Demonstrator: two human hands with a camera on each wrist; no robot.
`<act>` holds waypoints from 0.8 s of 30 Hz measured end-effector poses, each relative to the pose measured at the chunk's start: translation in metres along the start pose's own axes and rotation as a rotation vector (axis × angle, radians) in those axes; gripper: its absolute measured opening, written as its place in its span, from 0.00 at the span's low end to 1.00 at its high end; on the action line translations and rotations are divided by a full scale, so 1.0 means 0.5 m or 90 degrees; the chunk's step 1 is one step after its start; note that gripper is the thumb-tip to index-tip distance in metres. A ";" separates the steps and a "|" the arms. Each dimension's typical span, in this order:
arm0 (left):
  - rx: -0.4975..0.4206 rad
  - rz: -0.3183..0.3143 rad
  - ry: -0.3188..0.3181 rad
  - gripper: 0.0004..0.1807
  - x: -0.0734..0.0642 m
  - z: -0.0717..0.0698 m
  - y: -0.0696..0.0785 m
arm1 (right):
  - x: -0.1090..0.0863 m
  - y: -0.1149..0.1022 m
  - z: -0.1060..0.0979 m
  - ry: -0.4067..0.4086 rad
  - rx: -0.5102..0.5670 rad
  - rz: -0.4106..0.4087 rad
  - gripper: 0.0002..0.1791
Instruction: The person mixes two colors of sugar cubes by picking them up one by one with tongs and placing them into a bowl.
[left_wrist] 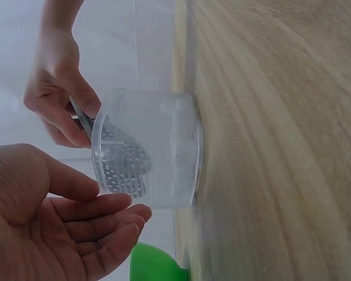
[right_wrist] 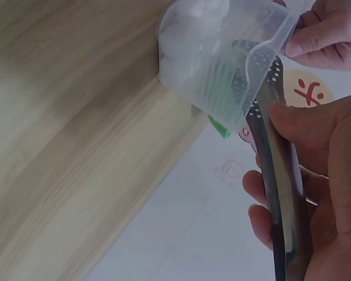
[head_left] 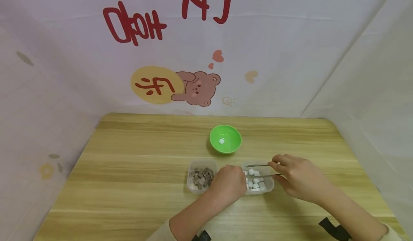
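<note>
The right hand (head_left: 298, 174) was curled around a pair of long silver metal tongs with perforated heads (right_wrist: 296, 205), thumb on one side and fingers on the other. The two arms of the tongs stood parted, and no cube could be made out between the heads. Just left of that hand stood a clear, rounded-corner plastic box (left_wrist: 155, 123); the heads hung inside its upper part, above the small matte white cubes (head_left: 262, 186) on its floor. The left hand (head_left: 229, 183), nearly closed, pinched the rim at the box's other side between thumb and fingers.

For a sound grip, the heads called for a little more lowering, one on either side of a single cube, and then an even, gentle squeeze, since a hard one could make a smooth cube slip. The left hand's hold seemed well judged, as so light a box could slide or tip if the tongs knocked its wall.

The white cubes lay in a loose, uneven layer. Left of the left hand, and partly hidden by it, a second clear plastic box (head_left: 189, 180) held grey-brown cubes (head_left: 195, 180). Beyond the left hand, a round bright green bowl (head_left: 232, 146) stood on the wood-grain desk (head_left: 129, 180) with one white cube (head_left: 221, 141) inside.
</note>
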State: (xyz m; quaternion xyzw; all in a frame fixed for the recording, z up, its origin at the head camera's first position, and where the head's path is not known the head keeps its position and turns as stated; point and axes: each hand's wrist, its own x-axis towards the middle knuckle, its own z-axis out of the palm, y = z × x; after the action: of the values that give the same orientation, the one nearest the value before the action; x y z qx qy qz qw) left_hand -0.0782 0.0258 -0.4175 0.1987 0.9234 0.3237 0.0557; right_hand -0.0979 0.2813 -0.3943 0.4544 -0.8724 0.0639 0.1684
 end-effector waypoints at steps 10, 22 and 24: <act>0.016 -0.001 -0.003 0.24 -0.001 -0.002 0.002 | 0.025 -0.014 0.016 -0.030 -0.046 -0.019 0.15; 0.022 0.000 -0.012 0.24 -0.003 -0.006 0.005 | 0.031 -0.016 0.021 -0.031 -0.057 -0.027 0.13; 0.024 0.001 -0.011 0.23 -0.002 -0.007 0.004 | 0.030 -0.015 0.019 -0.020 -0.050 -0.021 0.14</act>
State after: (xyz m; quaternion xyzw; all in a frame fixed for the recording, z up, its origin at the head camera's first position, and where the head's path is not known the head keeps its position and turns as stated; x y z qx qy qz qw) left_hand -0.0772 0.0249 -0.4137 0.2029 0.9287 0.3045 0.0600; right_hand -0.1019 0.2631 -0.3981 0.4627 -0.8692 0.0194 0.1735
